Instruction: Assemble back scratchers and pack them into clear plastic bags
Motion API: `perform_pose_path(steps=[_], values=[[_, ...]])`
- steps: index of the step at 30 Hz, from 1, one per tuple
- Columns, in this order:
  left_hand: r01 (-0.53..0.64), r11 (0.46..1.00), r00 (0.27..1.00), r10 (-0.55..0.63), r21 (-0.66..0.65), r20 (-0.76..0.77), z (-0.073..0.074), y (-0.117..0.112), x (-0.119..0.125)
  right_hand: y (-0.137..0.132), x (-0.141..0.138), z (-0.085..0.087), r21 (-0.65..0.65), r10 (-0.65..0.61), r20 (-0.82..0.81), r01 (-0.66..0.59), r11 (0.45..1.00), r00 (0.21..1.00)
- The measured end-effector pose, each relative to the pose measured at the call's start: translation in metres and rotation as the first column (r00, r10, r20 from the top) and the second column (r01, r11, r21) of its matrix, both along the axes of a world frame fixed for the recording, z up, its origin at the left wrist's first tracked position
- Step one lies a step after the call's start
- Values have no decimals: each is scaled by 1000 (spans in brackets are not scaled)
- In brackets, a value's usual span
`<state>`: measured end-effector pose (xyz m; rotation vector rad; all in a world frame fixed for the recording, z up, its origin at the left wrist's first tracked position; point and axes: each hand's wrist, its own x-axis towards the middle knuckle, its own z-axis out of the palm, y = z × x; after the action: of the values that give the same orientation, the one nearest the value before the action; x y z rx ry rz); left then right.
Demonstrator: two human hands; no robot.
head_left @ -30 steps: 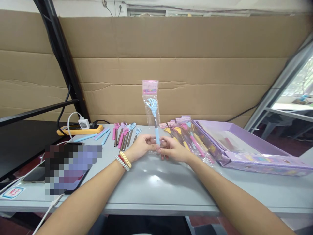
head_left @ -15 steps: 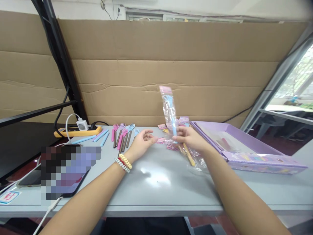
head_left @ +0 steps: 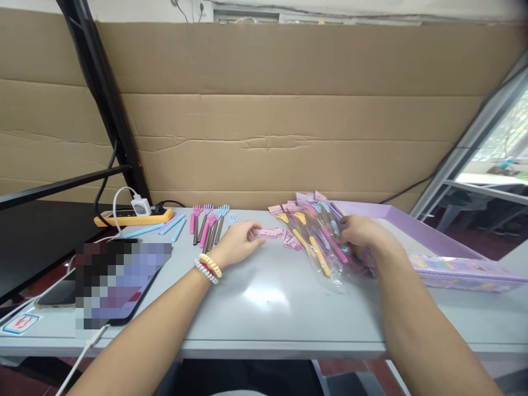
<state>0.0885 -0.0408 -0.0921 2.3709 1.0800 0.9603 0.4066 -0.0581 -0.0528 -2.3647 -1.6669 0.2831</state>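
My right hand (head_left: 359, 231) rests on a pile of bagged back scratchers (head_left: 310, 240) at the right of the grey table (head_left: 264, 313). Its fingers are curled on a bagged blue scratcher (head_left: 334, 226) lying on top of that pile. My left hand (head_left: 238, 242), with bead bracelets on the wrist, lies on the table with fingers loosely apart and nothing in them. Its fingertips are just short of small pink label cards (head_left: 270, 233). Loose pink, blue and purple scratchers (head_left: 209, 222) lie beyond the left hand.
A shallow purple box (head_left: 416, 234) sits at the right behind the pile. At the back left are loose blue handles (head_left: 173, 224) and a yellow power strip (head_left: 131, 219) with a charger. A blurred-out device (head_left: 119, 280) lies at the left front. A cardboard wall stands behind the table.
My right hand has carried the bagged blue scratcher from upright in front of me down to the right onto the pile. My left hand let go of it and moved down to the table.
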Motion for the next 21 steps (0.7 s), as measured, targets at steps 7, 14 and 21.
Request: perform_pose_path(steps=[7, 14, 21], values=[[-447, 881, 886, 460, 158, -61, 14, 36, -55, 4, -39, -11, 478, 66, 220, -167, 863, 973], [-604, 797, 773, 594, 31, -222, 9, 48, -82, 10, -98, -47, 504, 632, 144, -606, 615, 761], [-539, 840, 697, 486, 62, -528, 0, 25, -37, 4, -110, -52, 409, 752, 41, -698, 588, 658]])
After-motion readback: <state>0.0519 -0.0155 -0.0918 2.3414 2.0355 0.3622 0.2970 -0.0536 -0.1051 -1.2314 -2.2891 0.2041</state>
